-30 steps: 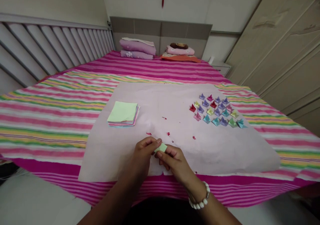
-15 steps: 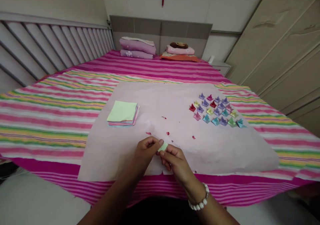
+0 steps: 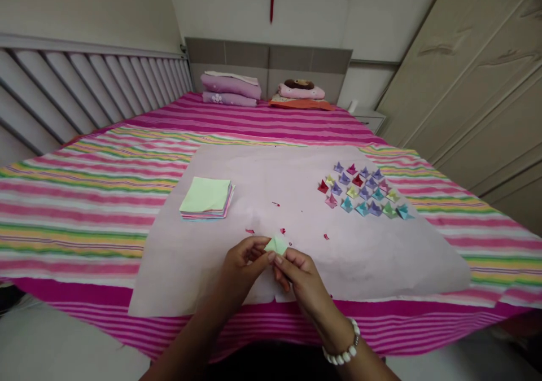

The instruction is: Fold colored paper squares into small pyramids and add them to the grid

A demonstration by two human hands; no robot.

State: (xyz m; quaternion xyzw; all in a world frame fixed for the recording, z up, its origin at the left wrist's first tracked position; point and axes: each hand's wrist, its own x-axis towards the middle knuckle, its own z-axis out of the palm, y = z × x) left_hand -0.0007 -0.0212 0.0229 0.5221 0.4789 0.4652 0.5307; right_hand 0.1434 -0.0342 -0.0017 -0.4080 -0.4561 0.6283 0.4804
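Pinching a small, creased, pale green paper (image 3: 276, 246) between them, the left hand (image 3: 245, 261) and right hand (image 3: 301, 269) meet over the near part of a pale sheet (image 3: 254, 169). Beyond them, a stack of coloured paper squares (image 3: 206, 195) sits left and small folded paper shapes (image 3: 365, 193) right; white flower motifs (image 3: 217, 97) mark the purple bedding (image 3: 237, 86) near the headboard (image 3: 245, 53).

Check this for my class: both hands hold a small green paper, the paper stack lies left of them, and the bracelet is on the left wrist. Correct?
Not quite: the head view shows the bracelet on the right wrist. The left hand and right hand do hold the green paper, with the paper stack left of them.
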